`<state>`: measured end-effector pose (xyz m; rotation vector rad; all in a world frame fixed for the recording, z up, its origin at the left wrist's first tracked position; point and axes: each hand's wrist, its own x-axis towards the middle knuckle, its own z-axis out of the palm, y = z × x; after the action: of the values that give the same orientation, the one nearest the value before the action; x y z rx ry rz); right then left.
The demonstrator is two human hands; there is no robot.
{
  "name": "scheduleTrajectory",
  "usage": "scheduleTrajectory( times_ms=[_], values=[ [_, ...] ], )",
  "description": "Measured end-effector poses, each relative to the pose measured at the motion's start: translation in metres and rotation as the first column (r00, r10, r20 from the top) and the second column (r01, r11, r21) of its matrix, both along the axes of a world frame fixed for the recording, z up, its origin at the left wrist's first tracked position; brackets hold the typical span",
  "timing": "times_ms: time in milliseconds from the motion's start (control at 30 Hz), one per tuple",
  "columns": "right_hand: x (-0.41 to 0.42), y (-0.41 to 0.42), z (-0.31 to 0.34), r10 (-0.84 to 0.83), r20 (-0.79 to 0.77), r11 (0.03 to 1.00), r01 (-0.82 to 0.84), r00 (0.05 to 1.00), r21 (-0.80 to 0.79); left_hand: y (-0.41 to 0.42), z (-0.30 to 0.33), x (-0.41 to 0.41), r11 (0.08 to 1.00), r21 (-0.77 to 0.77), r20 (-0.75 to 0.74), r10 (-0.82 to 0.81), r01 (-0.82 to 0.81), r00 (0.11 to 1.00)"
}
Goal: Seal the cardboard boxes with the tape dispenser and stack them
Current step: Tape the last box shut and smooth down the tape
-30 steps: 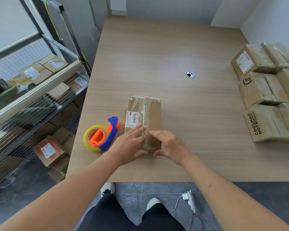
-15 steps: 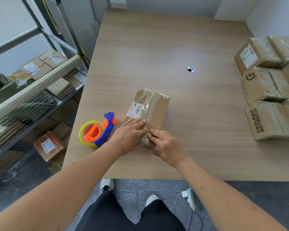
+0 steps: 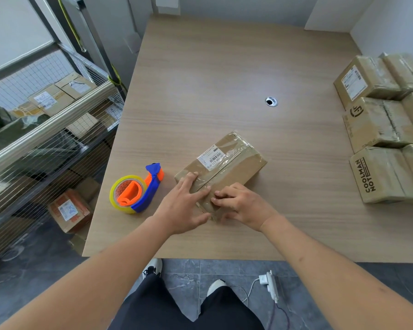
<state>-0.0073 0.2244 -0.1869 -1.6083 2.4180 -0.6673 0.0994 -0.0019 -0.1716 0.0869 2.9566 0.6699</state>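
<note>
Swung clockwise since earlier: box (image 3: 221, 169). Left hand (image 3: 184, 203) flat on it, right hand (image 3: 240, 202) pinching its near end. Light, stiff, tape-slick; grip ends.

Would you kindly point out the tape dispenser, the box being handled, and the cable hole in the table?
tape dispenser (image 3: 136, 194): head view, on the orange core inside the roll.
box (image 3: 239, 163): head view, on its taped top face.
cable hole (image 3: 271, 101): head view, on the dark centre of the grommet.

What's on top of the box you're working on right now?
On the box: a white barcode label, clear tape along its seam, the left hand resting flat, and the right hand's fingertips at the near end. Whatever lies beneath the hands is hidden.
</note>
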Motion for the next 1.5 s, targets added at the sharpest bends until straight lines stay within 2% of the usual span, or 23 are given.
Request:
scheduleTrajectory(
  times_ms=[333,500,633,733,900,1000,1067,1133,1200,1367,1500],
  values=[
    [-0.002,-0.015,-0.009,-0.02,-0.154,0.989,-0.002,0.988,-0.146,0.022,-0.019,-0.005,0.995,-0.067,-0.073,0.069,-0.074,0.995],
    [-0.003,-0.016,-0.009,-0.031,-0.108,0.994,0.02,0.994,-0.103,0.013,-0.026,-0.006,0.993,-0.114,-0.103,0.005,-0.017,0.995],
    [0.001,-0.023,-0.006,-0.078,-0.159,0.993,0.062,0.984,-0.102,0.005,-0.024,-0.008,0.98,-0.193,-0.115,-0.06,0.037,0.992],
    [0.007,-0.023,-0.009,-0.115,-0.22,0.987,0.087,0.969,-0.134,0.006,-0.021,-0.011,0.981,-0.188,-0.117,-0.06,0.038,0.991],
    [0.024,-0.021,-0.015,-0.209,-0.228,0.973,0.179,0.951,-0.145,-0.001,-0.009,-0.012,0.99,-0.13,-0.069,-0.058,0.049,0.996],
    [0.019,-0.018,-0.005,-0.2,-0.184,0.979,0.187,0.962,-0.082,-0.001,0.003,-0.011,0.994,-0.113,-0.021,-0.013,0.011,1.0],
    [0.01,-0.014,0.004,-0.271,-0.111,0.959,0.278,0.956,0.055,0.007,0.011,-0.011,0.994,-0.1,-0.035,0.038,-0.041,0.999],
    [0.002,-0.01,0.007,-0.394,-0.082,0.884,0.401,0.916,0.24,0.015,0.014,-0.015,0.993,-0.091,-0.062,0.074,-0.08,0.995],
    [-0.001,-0.012,0.002,-0.434,-0.117,0.815,0.445,0.893,0.371,0.021,0.015,-0.02,0.992,-0.097,-0.061,0.076,-0.082,0.995],
    [0.011,-0.017,-0.004,-0.491,-0.238,0.763,0.545,0.838,0.347,0.024,0.019,-0.031,0.973,-0.23,0.064,-0.016,0.03,0.998],
    [0.027,-0.011,-0.005,-0.465,-0.373,0.756,0.579,0.803,0.305,0.009,0.027,-0.046,0.94,-0.289,0.158,-0.139,0.181,0.978]
  ],
)
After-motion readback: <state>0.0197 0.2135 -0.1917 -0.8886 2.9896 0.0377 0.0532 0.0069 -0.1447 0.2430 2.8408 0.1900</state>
